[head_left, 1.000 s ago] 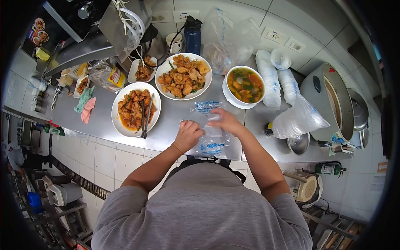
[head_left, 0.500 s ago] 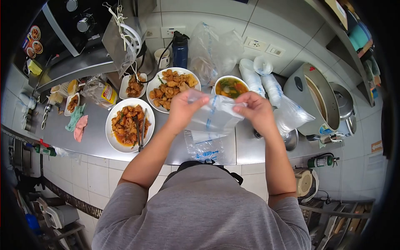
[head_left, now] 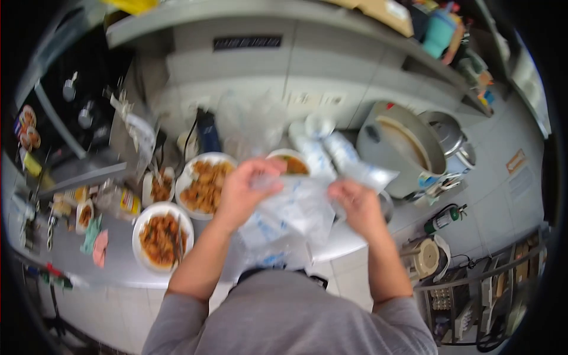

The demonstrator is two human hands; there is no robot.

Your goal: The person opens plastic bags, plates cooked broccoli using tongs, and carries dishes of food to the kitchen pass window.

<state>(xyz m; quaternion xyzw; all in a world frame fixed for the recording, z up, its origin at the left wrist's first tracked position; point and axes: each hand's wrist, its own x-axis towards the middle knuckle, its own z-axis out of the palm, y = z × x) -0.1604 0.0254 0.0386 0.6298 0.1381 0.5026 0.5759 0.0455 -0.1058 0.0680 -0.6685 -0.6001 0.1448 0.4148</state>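
Observation:
A clear plastic bag (head_left: 299, 207) with blue print is stretched between my two hands, above the counter's front edge. My left hand (head_left: 245, 188) pinches its left upper edge, and my right hand (head_left: 356, 206) has its fingers closed on the right edge. Behind the bag, a bowl of soup (head_left: 291, 165) is partly hidden. Left of my left hand is a white plate of fried pieces (head_left: 202, 188). Nearer to me, a plate of saucy fried food (head_left: 157, 239) has tongs (head_left: 180, 239) resting in it. More clear plastic lies under the held bag, blurred.
Plastic-wrapped stacks of bowls (head_left: 343, 155) lie behind my right hand, beside a large metal pot (head_left: 376, 157). A dark blue bottle (head_left: 208, 133) stands at the back. A pink cloth (head_left: 100, 248) lies at left. An overhead shelf (head_left: 236, 18) crosses the top.
My view has tilted up and turned, so the counter items sit lower and further left. The bag is spread wider between my hands, which have moved towards the counter's front edge.

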